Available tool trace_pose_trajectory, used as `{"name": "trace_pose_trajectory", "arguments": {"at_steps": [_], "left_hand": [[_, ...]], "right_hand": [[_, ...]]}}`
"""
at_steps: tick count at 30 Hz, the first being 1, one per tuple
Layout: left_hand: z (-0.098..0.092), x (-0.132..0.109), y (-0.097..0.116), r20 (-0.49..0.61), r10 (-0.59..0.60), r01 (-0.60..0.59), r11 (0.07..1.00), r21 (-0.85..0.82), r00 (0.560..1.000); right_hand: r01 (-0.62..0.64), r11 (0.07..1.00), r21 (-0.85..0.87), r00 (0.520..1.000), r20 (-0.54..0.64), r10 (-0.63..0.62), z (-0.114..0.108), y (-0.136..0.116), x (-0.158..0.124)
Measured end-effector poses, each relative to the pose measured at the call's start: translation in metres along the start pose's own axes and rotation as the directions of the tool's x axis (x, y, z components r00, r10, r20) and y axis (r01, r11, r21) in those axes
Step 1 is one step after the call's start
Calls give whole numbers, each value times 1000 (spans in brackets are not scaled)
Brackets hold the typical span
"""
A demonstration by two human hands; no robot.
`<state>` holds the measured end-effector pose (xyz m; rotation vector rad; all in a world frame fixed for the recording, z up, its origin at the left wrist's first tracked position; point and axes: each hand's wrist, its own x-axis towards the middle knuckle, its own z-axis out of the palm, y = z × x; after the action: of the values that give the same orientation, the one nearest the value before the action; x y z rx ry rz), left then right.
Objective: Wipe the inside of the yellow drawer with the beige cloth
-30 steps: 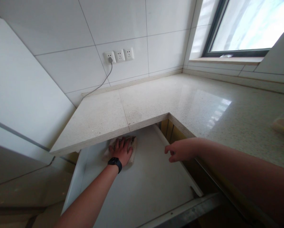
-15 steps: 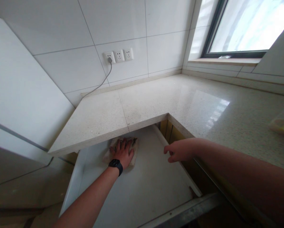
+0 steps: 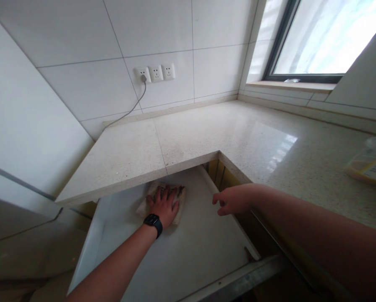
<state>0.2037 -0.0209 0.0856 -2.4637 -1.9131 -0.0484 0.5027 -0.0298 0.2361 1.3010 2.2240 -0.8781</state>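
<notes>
A pale, stained cloth (image 3: 181, 206) lies on the floor of a pulled-out white drawer (image 3: 203, 243). Fingers spread, my left hand (image 3: 164, 206) rests flat on top of it, with a dark watch (image 3: 154, 223) on the wrist. Over the drawer's right side wall hovers my right hand (image 3: 233, 199), its fingers loosely bent and apart, with nothing seen between them. Whether that hand touches the wall I cannot tell.
A speckled stone countertop (image 3: 200, 130) overhangs the back of the drawer and turns along the right. On it at the far right stands a clear container (image 3: 372, 161) with a yellow label. A cable (image 3: 129, 112) runs from the wall sockets (image 3: 155, 73). White cabinet panels (image 3: 27, 109) rise on the left.
The view has shifted slightly, bringing more of the container into sight. My left hand and the cloth have moved a little toward me and to the right within the drawer.
</notes>
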Motion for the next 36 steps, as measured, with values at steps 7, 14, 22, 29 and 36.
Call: {"name": "trace_pose_trajectory", "arguments": {"at_steps": [7, 14, 22, 29, 36], "left_hand": [[0, -5, 9, -10, 45, -45, 999, -10, 999], [-6, -9, 19, 5, 64, -64, 998, -13, 998], [-8, -13, 26, -8, 93, -93, 995, -23, 996], [-10, -16, 33, -3, 128, -128, 991, -34, 992], [-12, -17, 37, 18, 144, -143, 989, -49, 989]], "right_hand": [[11, 1000, 1, 1000, -7, -11, -1, -1, -1], [3, 1000, -13, 1000, -4, -3, -2, -5, -3], [0, 1000, 3, 1000, -9, 0, -1, -4, -2], [4, 1000, -6, 1000, -3, -4, -1, -3, -1], [6, 1000, 1, 1000, -14, -6, 0, 0, -1]]}}
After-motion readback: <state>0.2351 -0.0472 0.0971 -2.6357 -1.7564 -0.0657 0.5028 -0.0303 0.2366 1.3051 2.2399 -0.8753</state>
